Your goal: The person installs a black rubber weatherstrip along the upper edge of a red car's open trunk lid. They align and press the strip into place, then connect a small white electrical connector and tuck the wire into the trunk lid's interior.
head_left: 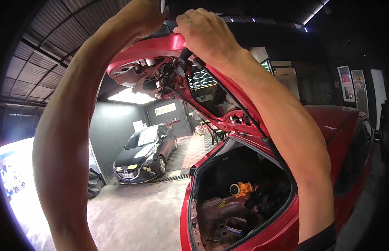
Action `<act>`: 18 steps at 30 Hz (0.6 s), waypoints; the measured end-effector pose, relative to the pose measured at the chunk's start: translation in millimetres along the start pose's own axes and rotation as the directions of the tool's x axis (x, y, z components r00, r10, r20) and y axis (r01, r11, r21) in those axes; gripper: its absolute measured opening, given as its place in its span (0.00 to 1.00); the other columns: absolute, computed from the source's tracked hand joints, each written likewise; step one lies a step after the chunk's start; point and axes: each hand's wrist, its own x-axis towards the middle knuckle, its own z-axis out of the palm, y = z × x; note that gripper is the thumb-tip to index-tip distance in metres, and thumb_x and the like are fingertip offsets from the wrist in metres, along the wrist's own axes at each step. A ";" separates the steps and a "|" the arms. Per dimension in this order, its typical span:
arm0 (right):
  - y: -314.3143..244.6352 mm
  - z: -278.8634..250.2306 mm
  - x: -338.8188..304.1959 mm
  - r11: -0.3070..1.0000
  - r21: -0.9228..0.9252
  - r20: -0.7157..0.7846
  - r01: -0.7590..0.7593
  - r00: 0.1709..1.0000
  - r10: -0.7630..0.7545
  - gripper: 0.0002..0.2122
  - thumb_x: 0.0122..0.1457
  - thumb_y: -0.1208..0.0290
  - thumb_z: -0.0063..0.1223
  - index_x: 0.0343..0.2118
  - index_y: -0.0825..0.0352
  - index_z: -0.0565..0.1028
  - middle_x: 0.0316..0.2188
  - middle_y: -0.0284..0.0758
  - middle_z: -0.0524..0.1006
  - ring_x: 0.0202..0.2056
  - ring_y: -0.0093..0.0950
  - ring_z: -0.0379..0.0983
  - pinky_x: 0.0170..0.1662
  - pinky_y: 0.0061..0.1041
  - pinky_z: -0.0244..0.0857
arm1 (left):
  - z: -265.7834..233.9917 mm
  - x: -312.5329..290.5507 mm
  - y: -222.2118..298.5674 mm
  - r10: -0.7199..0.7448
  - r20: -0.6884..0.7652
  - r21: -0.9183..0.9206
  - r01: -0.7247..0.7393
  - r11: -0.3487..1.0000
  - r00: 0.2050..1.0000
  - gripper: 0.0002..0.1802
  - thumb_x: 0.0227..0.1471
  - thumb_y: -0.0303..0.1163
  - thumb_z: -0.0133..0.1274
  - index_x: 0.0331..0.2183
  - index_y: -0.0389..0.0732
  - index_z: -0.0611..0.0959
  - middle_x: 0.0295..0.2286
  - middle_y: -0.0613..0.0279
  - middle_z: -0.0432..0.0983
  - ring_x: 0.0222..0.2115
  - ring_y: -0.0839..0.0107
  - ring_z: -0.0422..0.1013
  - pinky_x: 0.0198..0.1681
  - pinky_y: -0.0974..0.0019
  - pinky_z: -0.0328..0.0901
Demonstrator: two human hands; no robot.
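The head view shows two bare arms reaching up to the red tailgate point(176, 43) of a red hatchback point(330, 116). The tailgate is up, in the top middle of the frame. The left grip point(147, 19) is at its edge, partly cut off by the top of the frame. Its fingers are hidden, so I cannot tell if it is grabbing or loose. The right grip point(206, 34) lies on the tailgate's edge with bent fingers. I cannot tell how tight it is. A dark bit between the two grips is hard to make out.

Under the tailgate hang black parts point(163, 76), too jumbled to tell apart. Its rear window point(209, 97) is partly hidden by the right arm, which covers some of the hatchback too.

In the lower right of the frame is the open trunk point(193, 205). Inside are an orange cloth point(245, 189), a round thing with a yellow rim point(235, 190) touching it, and a small tub point(235, 226). The trunk's far side is too dark to see well.

A black car point(138, 152) stands left of the middle. Bright light washes out the lower left.
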 end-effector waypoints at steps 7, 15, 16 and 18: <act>12.5 1.2 -15.1 0.996 -0.092 -0.012 -0.010 1.000 0.009 0.05 0.56 0.76 0.60 0.36 0.65 0.82 0.34 0.38 0.83 0.41 0.35 0.83 0.45 0.36 0.77 | -100.7 -10.6 98.8 -0.602 0.489 -0.836 0.535 -0.119 0.631 0.10 0.53 0.26 0.53 0.29 0.32 0.87 0.19 0.59 0.73 0.18 0.69 0.66 0.19 0.57 0.60; 14.0 -0.2 -15.4 1.000 -0.004 -0.020 -0.028 0.999 0.028 0.05 0.59 0.72 0.62 0.36 0.65 0.82 0.37 0.36 0.83 0.43 0.35 0.82 0.47 0.38 0.75 | -102.0 -22.9 78.1 -0.502 0.431 -0.822 0.556 0.124 0.750 0.15 0.54 0.27 0.52 0.38 0.35 0.91 0.25 0.52 0.82 0.22 0.62 0.76 0.27 0.56 0.72; 14.2 -0.1 -15.2 1.000 0.005 -0.009 -0.029 1.000 0.029 0.05 0.60 0.71 0.62 0.37 0.65 0.82 0.37 0.36 0.83 0.43 0.35 0.81 0.48 0.38 0.74 | -93.0 -28.8 70.4 -0.504 0.340 -0.815 0.517 0.263 0.794 0.16 0.56 0.28 0.53 0.42 0.34 0.90 0.28 0.52 0.83 0.26 0.63 0.77 0.31 0.58 0.72; 13.4 -0.9 -12.9 0.999 0.019 0.003 -0.028 1.000 0.028 0.06 0.62 0.69 0.62 0.37 0.65 0.82 0.37 0.36 0.82 0.43 0.35 0.81 0.48 0.39 0.73 | -69.1 -45.4 48.6 -0.467 0.155 -0.738 0.416 0.532 0.871 0.20 0.59 0.29 0.54 0.51 0.33 0.87 0.34 0.52 0.86 0.32 0.65 0.80 0.38 0.62 0.73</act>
